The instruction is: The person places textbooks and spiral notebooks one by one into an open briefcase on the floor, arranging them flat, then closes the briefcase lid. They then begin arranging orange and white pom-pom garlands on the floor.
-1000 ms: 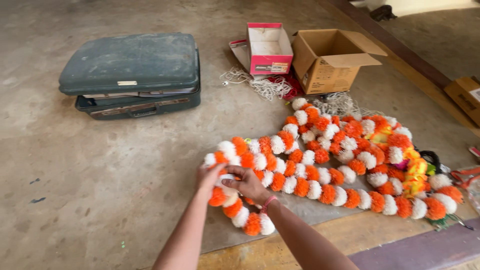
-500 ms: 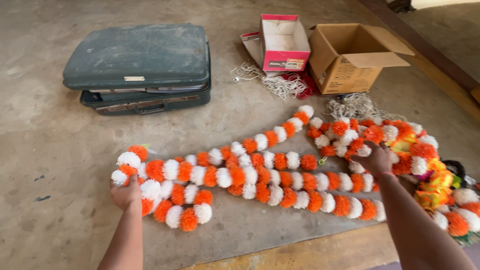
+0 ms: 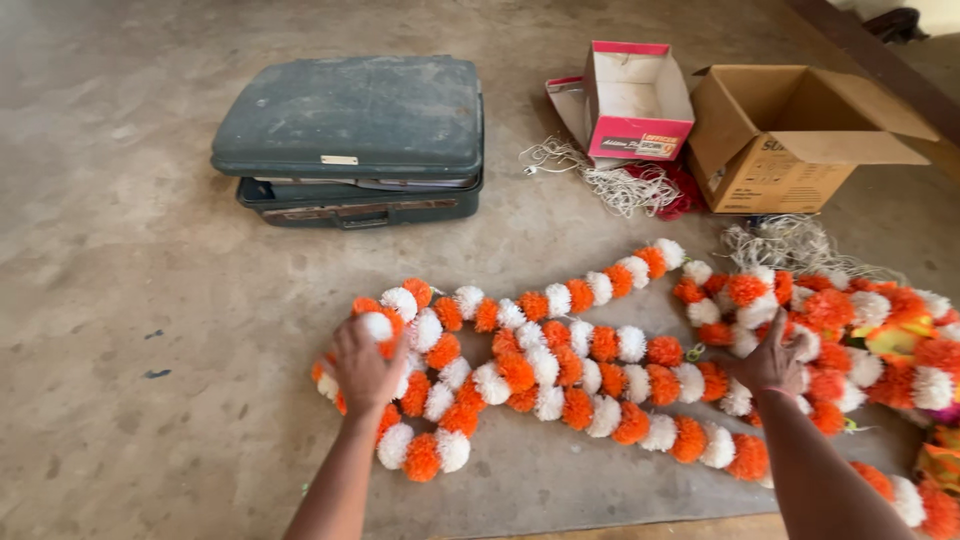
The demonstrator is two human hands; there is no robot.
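well, here is how things lie around my fingers.

left hand: my left hand lies palm down on the near end of the garland, fingers curled loosely over a white pompom and an orange one; whether they pinch it or only rest on it, i cannot tell.

right hand: my right hand presses flat on the same garland further along, fingers spread over orange and white blooms, not closed around anything.

garland: a long string of orange and white pompom flowers, laid in loops on the floor; it runs between my two hands, doubles back beneath my left fingers, and one strand climbs away beyond my right fingers.

heap of garlands: more orange and white strings are piled just past my right hand, touching the strand i hold down.

suitcase: a dark green suitcase lies shut and flat, well beyond my left fingers.

pink box: an open pink and white carton stands far ahead, between my hands.

cardboard box: an open brown carton sits just beside the pink one, ahead of my right fingers.

thread: a tangle of white string lies in front of the pink box.
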